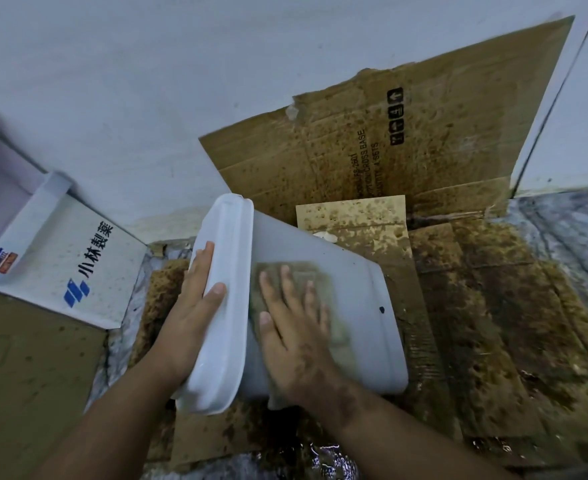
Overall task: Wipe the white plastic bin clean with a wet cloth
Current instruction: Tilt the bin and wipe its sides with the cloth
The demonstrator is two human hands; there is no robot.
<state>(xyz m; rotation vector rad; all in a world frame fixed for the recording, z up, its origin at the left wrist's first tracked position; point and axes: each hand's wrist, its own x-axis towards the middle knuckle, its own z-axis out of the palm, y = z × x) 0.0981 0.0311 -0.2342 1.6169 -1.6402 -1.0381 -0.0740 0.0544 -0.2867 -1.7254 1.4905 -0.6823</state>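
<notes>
The white plastic bin [358, 282] lies on its side on stained cardboard, its rim toward the left and its base toward the right. My left hand [195, 303] holds the rim, thumb hooked over its outer edge and fingers hidden behind it. A greenish-brown wet cloth [334, 327] lies flat on the bin's upper side wall. My right hand [292, 327] presses it there with straight, spread fingers. A small dark spot marks the wall near the base.
Soiled flattened cardboard [493, 306] covers the floor under and right of the bin, and another sheet [406, 140] leans on the wall behind. A white printed box flap [78, 265] lies at the left. Wet floor [320, 459] glistens near the bottom.
</notes>
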